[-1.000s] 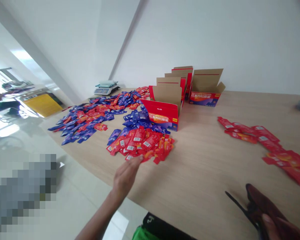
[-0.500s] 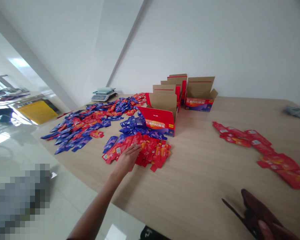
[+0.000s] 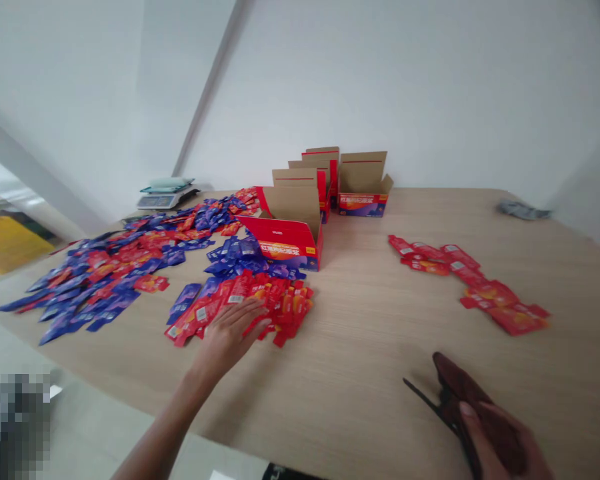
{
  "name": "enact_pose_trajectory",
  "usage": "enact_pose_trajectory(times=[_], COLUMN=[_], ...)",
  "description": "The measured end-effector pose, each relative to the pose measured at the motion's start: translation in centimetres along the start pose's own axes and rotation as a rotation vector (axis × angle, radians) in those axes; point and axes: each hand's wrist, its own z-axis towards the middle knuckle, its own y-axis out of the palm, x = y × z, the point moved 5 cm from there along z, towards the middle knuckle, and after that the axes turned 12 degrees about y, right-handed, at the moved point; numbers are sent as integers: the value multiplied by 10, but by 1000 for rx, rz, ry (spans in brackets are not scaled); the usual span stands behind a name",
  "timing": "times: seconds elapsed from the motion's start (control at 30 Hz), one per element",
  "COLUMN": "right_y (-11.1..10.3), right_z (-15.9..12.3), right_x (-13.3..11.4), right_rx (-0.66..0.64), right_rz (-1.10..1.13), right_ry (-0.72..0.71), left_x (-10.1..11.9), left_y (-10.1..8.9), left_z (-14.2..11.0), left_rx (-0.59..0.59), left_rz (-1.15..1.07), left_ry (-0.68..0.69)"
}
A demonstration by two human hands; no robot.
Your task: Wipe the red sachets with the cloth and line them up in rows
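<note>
Head view: reaches palm-down with left hand [image 3: 233,327] over red sachets [image 3: 285,300], mid-table, with fingers extended, unclenched. Clasps maroon tool [image 3: 461,381] in right hand [image 3: 484,448], lower right. Counted: five raised-lid boxes [image 3: 290,243], one scale [image 3: 160,200]; sachets too overlapped to count.

nr box [image 3: 290,248]: 红黑枸杞原浆 | far R box [image 3: 363,205]: same | red sachets [image 3: 296,308]: txt illeg.

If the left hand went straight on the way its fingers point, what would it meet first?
The red packets: the fingers of the left hand point across that pile. Depth is unclear, so it may be just above them or already touching.
</note>
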Motion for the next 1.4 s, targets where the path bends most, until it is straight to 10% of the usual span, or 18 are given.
enact_pose_trajectory(times=[0.2,0.33,0.5,0.73,0.87,1.03,1.23,1.4], right_y=[7,11,25,98,110,70,10,-11], right_z=[-25,-33,-21,7,12,3,-13,-13], right_x=[-40,-45,-30,-42,-27,-7,-18,-30], right_rx=[-297,-466,-532,-1128,-1146,-817,-703,-799], right_rz=[191,266,261,191,179,203,421,634], right_ry=[-315,-438,-491,-530,-510,-512,-303,-218], left_x=[100,179,266,317,308,293,260,210], left_y=[29,130,250,345,353,331,283,226], left_z=[115,205,289,335,332,319,281,202], left_rx=[66,-231,-278,-305,-329,-422,-426,-332], left_rz=[-421,-459,-450,-421,-434,-474,-656,-922], left_ry=[200,282,375,276,247,166,-78,-314])
